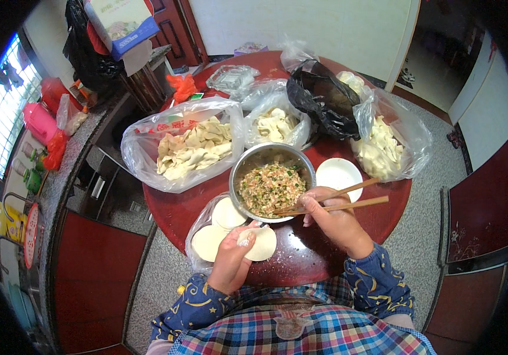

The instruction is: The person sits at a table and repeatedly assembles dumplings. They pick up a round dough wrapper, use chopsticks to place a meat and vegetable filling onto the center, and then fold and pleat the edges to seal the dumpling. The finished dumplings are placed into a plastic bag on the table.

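A round dough wrapper lies in my left hand, the thumb pressed on its left part. My right hand grips a pair of wooden chopsticks, whose tips reach into the chopped filling in a steel bowl. Round wrappers rest on a clear plastic bag left of the bowl, partly behind my left hand. Beside the bowl on the right stands a white bowl. Folded dumplings fill an open plastic bag behind my left hand.
More bagged dumplings lie at the right of the red round table. A black plastic bag and clear plastic containers stand at the back. The granite counter runs along the left, holding a pink jug.
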A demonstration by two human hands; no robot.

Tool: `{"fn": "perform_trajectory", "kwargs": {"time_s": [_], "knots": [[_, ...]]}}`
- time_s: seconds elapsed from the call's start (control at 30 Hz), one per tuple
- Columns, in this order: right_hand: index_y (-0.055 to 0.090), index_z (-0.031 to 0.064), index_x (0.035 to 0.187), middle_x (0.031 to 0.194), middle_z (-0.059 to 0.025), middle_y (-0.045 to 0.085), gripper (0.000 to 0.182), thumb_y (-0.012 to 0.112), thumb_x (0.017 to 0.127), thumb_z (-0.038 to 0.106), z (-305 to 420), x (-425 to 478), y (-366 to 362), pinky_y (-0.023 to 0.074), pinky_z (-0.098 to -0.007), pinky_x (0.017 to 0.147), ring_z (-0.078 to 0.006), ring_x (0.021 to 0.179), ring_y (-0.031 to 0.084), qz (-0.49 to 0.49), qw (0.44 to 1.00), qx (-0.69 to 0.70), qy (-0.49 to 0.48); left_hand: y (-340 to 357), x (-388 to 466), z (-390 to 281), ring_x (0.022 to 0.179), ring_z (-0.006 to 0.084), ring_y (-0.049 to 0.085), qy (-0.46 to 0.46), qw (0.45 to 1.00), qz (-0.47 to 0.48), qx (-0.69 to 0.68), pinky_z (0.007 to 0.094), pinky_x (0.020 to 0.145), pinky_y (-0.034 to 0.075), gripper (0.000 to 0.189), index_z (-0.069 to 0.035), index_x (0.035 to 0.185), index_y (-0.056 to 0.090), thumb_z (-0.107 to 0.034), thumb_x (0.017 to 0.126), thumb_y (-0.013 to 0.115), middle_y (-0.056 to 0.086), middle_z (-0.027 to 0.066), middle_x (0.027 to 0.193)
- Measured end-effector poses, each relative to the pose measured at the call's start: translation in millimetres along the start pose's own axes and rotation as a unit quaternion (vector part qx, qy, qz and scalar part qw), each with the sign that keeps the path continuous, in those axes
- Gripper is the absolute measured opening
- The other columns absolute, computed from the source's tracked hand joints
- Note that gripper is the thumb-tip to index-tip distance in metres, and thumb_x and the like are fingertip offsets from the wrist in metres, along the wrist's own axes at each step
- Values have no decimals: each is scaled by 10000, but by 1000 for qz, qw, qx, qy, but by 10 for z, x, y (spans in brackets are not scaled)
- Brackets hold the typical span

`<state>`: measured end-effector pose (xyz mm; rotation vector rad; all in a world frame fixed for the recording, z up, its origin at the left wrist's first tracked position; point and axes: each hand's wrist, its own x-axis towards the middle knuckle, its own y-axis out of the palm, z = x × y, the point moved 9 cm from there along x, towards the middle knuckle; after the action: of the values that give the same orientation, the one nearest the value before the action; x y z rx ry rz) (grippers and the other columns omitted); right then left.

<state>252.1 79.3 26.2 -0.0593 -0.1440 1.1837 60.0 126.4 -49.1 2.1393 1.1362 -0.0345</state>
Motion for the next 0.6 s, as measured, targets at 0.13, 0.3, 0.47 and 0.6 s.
{"fn": "perform_trajectory", "kwargs": {"time_s": [0.13, 0.3, 0.47, 0.6], "knots": [[593, -25, 909, 738, -65, 595, 231, 530, 945, 194, -264, -5, -40, 509, -237, 525, -113, 555, 549, -34, 991, 111, 69, -14, 15, 23, 1082, 240, 568, 4, 1000, 13, -19, 370, 971, 445, 273, 57, 1187, 474, -33, 929, 488, 568, 171, 1170], [591, -20, 919, 719, -58, 593, 255, 532, 946, 227, -263, -118, -69, 554, -255, 530, -99, 549, 574, -109, 968, 212, 79, 16, 6, 25, 1052, 205, 576, 12, 999, 28, -43, 344, 932, 470, 249, 33, 1165, 483, -36, 927, 510, 568, 123, 1160], [581, -8, 941, 737, -58, 594, 265, 530, 947, 253, -251, -166, -144, 561, -260, 540, -98, 586, 581, -154, 949, 267, 64, 27, -38, 35, 1101, 243, 559, -3, 998, 40, -57, 390, 966, 457, 316, 18, 1251, 409, -49, 947, 462, 544, 159, 1206], [580, -7, 940, 739, -57, 593, 272, 522, 951, 258, -238, -179, -206, 559, -255, 551, -93, 608, 584, -174, 950, 256, 47, -30, -47, 70, 1089, 252, 566, -7, 997, 30, -69, 391, 960, 470, 326, 4, 1267, 393, -66, 954, 454, 542, 157, 1202]]}}
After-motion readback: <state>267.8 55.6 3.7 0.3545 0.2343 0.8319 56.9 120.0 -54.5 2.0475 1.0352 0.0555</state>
